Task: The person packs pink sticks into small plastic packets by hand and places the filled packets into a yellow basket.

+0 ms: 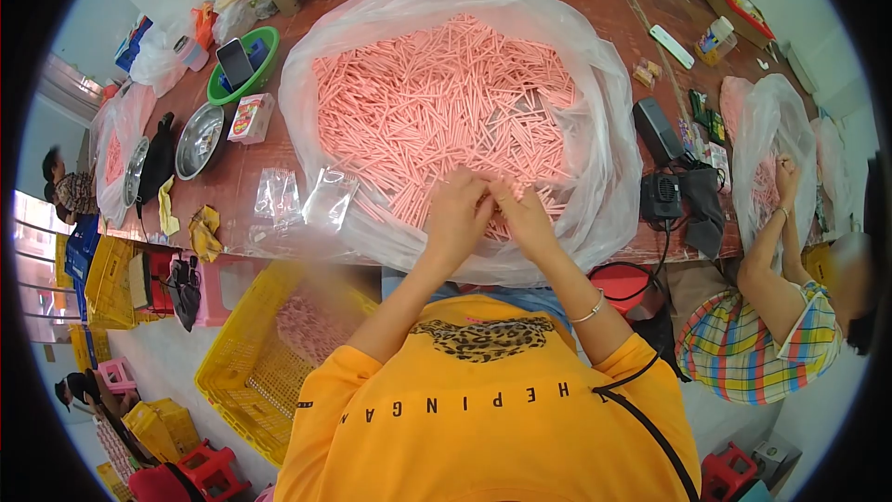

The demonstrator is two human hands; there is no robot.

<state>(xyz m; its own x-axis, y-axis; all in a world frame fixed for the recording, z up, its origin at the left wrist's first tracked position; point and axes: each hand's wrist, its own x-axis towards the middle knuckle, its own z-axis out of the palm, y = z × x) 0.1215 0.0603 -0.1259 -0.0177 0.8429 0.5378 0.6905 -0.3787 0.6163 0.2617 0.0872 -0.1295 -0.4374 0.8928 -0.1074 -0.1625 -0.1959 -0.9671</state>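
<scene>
A large clear plastic bag (609, 130) lies wide open on the table, heaped with thin pink sticks (437, 84). At the near side of the heap, my left hand (455, 212) and my right hand (523, 216) are close together, fingertips almost meeting. The fingers of both hands are curled in among the pink sticks, closed on some of them. How many each hand holds is hidden behind the fingers. Small clear plastic sleeves (329, 200) lie on the table left of the bag.
A metal bowl (201, 141), a green basin (264, 48) with a phone, and a small box (251, 118) stand on the left. To the right are a black device (661, 195) with a cable and a co-worker's hands (787, 175) at another bag. A yellow crate (243, 353) sits below.
</scene>
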